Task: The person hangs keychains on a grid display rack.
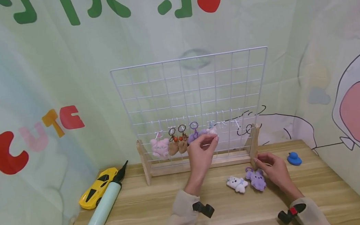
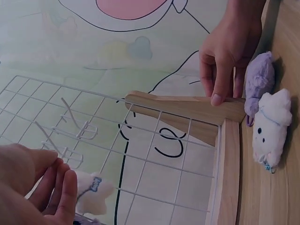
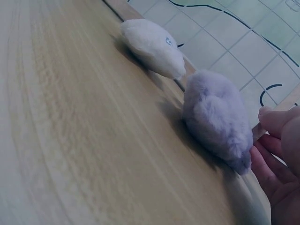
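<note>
1. Beige sleeves (image 1: pixel 180 214), nearest the camera, enter from the bottom edge.
2. With my left grip (image 1: pixel 199 157) narrow, fingertips nearly together, I'm at the white plush (image 1: pixel 211 130) hanging mid-frame on the wire grid (image 1: pixel 198 77); whether I pinch it, I cannot tell.
3. With my right grip (image 1: pixel 273 168), I hold the wooden foot (image 1: pixel 254 142) between thumb and fingers.
4. Purple plush (image 1: pixel 257 180) and second white plush (image 1: pixel 237 184) lie lower right on the worktop (image 1: pixel 142 211).
</note>
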`<move>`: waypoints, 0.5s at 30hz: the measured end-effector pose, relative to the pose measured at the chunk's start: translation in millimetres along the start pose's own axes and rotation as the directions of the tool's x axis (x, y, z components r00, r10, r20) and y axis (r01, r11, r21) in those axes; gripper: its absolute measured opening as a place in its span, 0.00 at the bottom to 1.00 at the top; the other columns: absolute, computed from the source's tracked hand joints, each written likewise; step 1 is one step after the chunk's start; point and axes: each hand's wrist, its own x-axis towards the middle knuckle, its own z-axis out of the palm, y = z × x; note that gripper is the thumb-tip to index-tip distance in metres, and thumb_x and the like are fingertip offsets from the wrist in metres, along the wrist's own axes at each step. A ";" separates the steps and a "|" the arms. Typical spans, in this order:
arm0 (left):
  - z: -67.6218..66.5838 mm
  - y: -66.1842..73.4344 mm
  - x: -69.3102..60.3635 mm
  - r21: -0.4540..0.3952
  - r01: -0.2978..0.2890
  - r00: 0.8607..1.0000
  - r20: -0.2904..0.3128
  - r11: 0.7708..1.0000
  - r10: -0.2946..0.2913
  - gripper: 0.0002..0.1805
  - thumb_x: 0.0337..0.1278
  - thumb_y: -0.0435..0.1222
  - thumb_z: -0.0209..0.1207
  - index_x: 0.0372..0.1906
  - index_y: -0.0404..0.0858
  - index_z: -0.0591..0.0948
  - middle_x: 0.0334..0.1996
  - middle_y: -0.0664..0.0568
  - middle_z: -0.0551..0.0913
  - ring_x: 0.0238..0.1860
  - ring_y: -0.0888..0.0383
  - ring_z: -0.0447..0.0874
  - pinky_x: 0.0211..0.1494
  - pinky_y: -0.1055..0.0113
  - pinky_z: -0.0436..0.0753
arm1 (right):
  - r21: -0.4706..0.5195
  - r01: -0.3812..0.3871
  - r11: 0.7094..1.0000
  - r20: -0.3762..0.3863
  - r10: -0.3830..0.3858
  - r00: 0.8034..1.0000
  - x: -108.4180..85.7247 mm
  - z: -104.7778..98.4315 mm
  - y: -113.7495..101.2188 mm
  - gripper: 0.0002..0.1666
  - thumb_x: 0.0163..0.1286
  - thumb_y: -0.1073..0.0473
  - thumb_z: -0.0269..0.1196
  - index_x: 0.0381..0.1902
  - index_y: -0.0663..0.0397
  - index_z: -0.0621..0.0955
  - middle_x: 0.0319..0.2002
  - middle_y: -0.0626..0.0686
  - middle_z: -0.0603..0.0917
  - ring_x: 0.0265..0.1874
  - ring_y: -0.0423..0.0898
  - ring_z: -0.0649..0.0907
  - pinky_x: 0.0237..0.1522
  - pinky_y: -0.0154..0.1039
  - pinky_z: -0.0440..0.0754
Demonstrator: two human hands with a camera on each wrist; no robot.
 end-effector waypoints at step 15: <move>9.0 -43.3 -37.7 0.168 0.041 0.949 0.302 0.985 -0.091 0.04 0.70 0.37 0.72 0.44 0.42 0.93 0.40 0.52 0.95 0.40 0.67 0.91 0.47 0.77 0.89 | -0.030 -0.014 0.999 -0.002 0.014 1.000 1.1 -0.1 0.1 0.25 0.77 0.46 0.71 0.58 0.60 0.86 0.57 0.63 0.91 0.52 0.39 0.88 0.57 0.39 0.91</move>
